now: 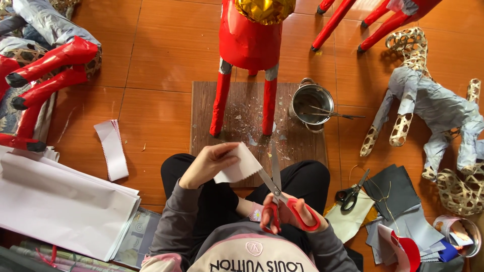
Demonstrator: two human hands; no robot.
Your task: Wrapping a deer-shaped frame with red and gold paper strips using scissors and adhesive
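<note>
**Scissors meet a strip of white paper**

The left hand pinches a small white paper piece with a zigzag edge above the lap. The right hand is closed through the loops of red-handled scissors, whose blades stand open at the paper's edge. Ahead, a red paper-covered animal figure stands on a brown wooden board beside a small metal pot on the tiled floor.

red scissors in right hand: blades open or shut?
Open: the red-handled scissors' blades spread in a V, one meeting the white paper edge.
</note>
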